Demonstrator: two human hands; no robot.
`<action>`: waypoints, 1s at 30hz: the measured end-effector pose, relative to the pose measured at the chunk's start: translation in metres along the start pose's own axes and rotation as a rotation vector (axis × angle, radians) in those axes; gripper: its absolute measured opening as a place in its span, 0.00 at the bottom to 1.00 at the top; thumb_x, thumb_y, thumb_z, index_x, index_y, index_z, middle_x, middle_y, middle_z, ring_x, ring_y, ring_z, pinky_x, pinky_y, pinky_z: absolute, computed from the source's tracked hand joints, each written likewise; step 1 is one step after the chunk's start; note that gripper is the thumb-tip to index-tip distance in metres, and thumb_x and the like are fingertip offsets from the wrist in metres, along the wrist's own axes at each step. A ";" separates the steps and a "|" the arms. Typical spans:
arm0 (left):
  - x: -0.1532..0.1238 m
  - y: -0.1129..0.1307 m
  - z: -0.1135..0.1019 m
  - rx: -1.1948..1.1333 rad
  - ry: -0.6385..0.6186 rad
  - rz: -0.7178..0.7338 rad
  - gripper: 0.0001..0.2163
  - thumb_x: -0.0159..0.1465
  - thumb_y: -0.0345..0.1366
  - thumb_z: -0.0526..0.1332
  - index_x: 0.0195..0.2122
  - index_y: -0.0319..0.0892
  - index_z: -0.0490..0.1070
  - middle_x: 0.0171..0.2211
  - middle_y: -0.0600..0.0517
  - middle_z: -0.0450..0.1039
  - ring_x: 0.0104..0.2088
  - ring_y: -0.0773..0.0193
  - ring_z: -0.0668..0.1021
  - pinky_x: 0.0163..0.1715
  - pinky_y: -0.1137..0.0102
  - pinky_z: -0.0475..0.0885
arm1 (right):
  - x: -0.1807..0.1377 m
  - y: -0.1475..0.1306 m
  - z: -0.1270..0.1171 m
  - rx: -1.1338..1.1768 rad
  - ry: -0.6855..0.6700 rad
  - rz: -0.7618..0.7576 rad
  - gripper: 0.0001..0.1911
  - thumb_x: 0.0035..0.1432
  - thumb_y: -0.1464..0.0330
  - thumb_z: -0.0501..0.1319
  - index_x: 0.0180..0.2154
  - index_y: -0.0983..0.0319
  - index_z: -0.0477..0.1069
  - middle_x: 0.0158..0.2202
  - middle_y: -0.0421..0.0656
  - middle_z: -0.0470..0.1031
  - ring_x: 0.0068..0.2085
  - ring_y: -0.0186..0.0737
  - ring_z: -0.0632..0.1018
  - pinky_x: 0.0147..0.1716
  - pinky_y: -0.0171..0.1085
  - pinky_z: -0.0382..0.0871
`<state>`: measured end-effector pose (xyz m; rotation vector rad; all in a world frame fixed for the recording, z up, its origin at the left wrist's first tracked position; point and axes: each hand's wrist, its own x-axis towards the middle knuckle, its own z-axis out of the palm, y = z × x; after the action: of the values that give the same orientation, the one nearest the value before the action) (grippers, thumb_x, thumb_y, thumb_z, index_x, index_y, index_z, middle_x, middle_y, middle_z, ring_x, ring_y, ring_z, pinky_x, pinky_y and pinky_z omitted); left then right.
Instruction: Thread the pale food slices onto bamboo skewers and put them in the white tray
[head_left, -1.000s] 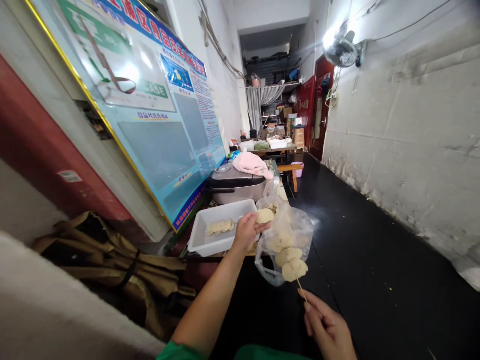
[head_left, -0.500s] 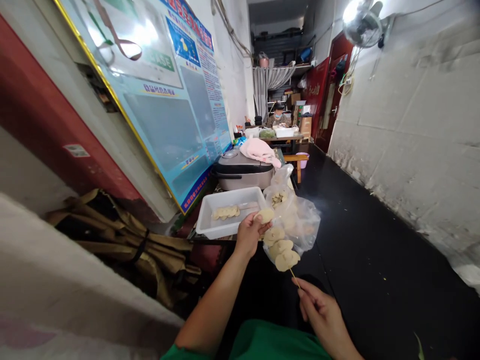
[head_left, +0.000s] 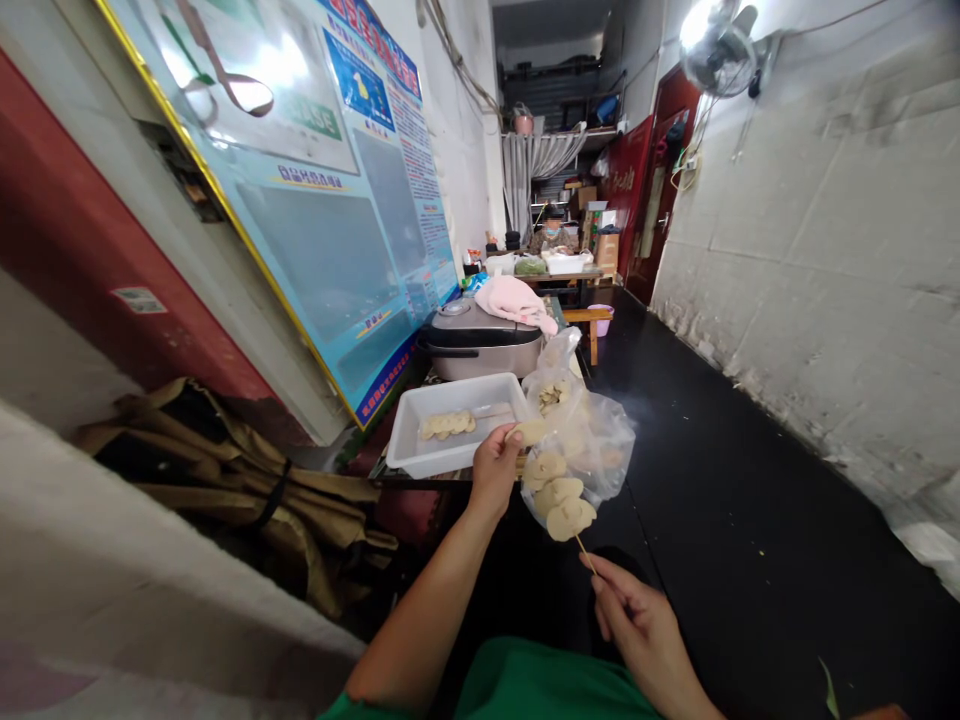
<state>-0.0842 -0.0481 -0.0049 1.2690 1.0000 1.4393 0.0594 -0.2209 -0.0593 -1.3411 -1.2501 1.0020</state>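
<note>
My left hand (head_left: pixel 494 468) pinches a pale round food slice (head_left: pixel 528 432) at the tip of a thin wooden skewer (head_left: pixel 584 553). Three more slices (head_left: pixel 558 494) sit threaded on the stick below it. My right hand (head_left: pixel 637 627) is closed on the skewer's lower end, near my lap. Behind the skewer hangs a clear plastic bag (head_left: pixel 596 440) with more slices inside. A white plastic tray (head_left: pixel 456 424) on the low table to the left holds a finished skewer (head_left: pixel 448 424).
A grey rice cooker (head_left: pixel 480 349) with a pink cloth (head_left: pixel 513 298) on it stands behind the tray. A large blue poster board (head_left: pixel 330 200) leans on the left wall. Brown folded bags (head_left: pixel 225 480) lie at left. A person sits at a far table (head_left: pixel 552 268). Dark floor runs along the right.
The skewer and both hands have drawn closer together; my left hand has brought the top slice down toward the three threaded ones. The view has tilted slightly downward.
</note>
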 end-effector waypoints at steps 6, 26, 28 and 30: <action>0.000 -0.004 -0.002 0.025 -0.002 0.029 0.13 0.58 0.41 0.59 0.41 0.40 0.73 0.36 0.49 0.76 0.35 0.64 0.75 0.38 0.71 0.68 | 0.002 -0.001 0.000 0.003 0.007 -0.001 0.29 0.59 0.54 0.53 0.49 0.70 0.72 0.16 0.33 0.57 0.18 0.32 0.59 0.19 0.32 0.54; -0.004 0.005 0.003 0.127 0.022 0.057 0.13 0.59 0.41 0.58 0.40 0.40 0.73 0.32 0.51 0.75 0.31 0.65 0.74 0.34 0.72 0.67 | 0.002 0.007 -0.001 0.009 -0.008 -0.011 0.30 0.60 0.53 0.52 0.51 0.71 0.71 0.16 0.33 0.57 0.18 0.31 0.59 0.19 0.32 0.53; -0.005 0.004 0.003 0.131 0.015 0.056 0.13 0.59 0.41 0.58 0.40 0.39 0.73 0.33 0.50 0.76 0.31 0.64 0.74 0.34 0.72 0.68 | 0.002 0.007 -0.001 0.010 -0.010 -0.011 0.30 0.60 0.53 0.52 0.51 0.71 0.70 0.16 0.33 0.57 0.19 0.31 0.59 0.19 0.32 0.53; -0.006 0.003 0.003 0.139 0.010 0.059 0.14 0.59 0.42 0.58 0.40 0.39 0.73 0.33 0.50 0.76 0.31 0.64 0.75 0.34 0.71 0.68 | 0.002 0.005 -0.001 0.014 -0.006 -0.012 0.30 0.60 0.53 0.52 0.51 0.71 0.70 0.16 0.33 0.57 0.19 0.32 0.59 0.19 0.32 0.54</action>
<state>-0.0814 -0.0542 -0.0030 1.4038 1.0930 1.4426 0.0611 -0.2189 -0.0641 -1.3194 -1.2518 1.0051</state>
